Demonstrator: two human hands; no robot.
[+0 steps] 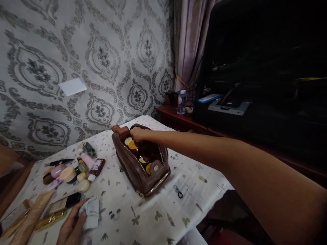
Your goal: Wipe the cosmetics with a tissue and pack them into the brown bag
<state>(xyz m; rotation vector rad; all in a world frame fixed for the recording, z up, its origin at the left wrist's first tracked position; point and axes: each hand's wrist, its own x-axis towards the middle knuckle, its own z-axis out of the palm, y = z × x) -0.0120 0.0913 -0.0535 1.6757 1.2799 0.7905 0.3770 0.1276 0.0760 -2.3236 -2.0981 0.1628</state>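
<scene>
A brown leather toiletry bag stands unzipped on the table, its yellow-gold inside showing through the opening. My right hand is closed at the far end of this opening, apparently gripping the bag's rim; its fingertips are hidden. In my left hand, low at the left, is a crumpled white cloth, pinched between thumb and fingers. Right beside that hand lie a foundation bottle with a black cap and a gold tube.
Small bottles and cosmetics, among them a dark red bottle and a round beige-lidded jar, cluster on the left of the patterned tablecloth. A beige tube lies nearer. Against the wall, a water bottle stands on a red-brown cabinet.
</scene>
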